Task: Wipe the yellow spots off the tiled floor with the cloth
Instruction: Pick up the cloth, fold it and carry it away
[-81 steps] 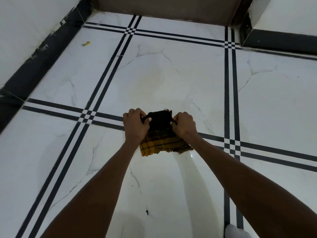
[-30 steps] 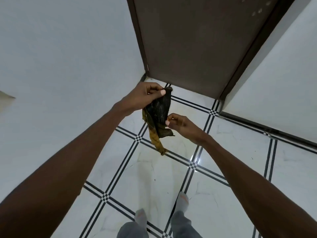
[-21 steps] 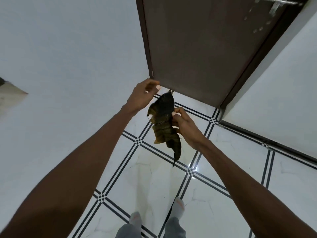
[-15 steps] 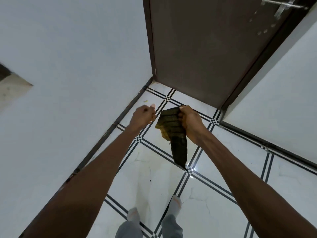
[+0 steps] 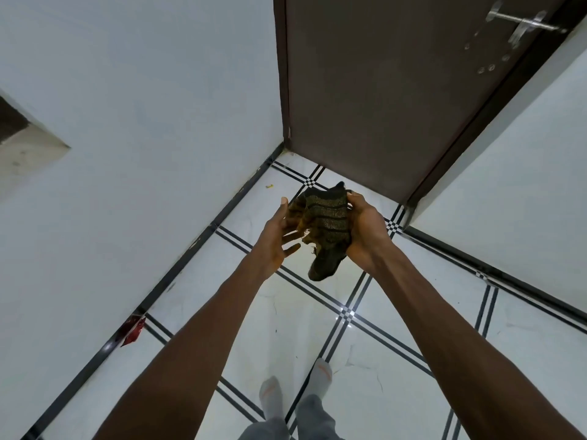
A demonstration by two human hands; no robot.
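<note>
At far left, a red scrap (image 5: 132, 329) lies against the dark skirting at the foot of the white wall (image 5: 143, 106). Farther along that skirting, one small yellow spot (image 5: 269, 186) remains on the tiled floor (image 5: 305, 315), near the corner by the brown door (image 5: 381, 84). The left hand (image 5: 279, 239) is spread open with fingers extended, palm turned toward the cloth; its fingertips lie just beside or lightly against the near edge, and it has no firm grip. The checked cloth (image 5: 325, 223), dark with yellow-brown bands, is held in the air above the floor, between the two hands. It is bunched and drooping, with one frayed corner hanging down; expect it to be light, limp and non-fragile, with no stiffness to hold a shape. The right hand (image 5: 365, 230) is curled around the cloth's right side and carries its weight. For wiping, gather the fabric into a thick pad and grip it by the bunched middle, keeping loose corners tucked in so a flat face meets the tile. Socked feet (image 5: 295, 389) stand at the near edge.
</note>
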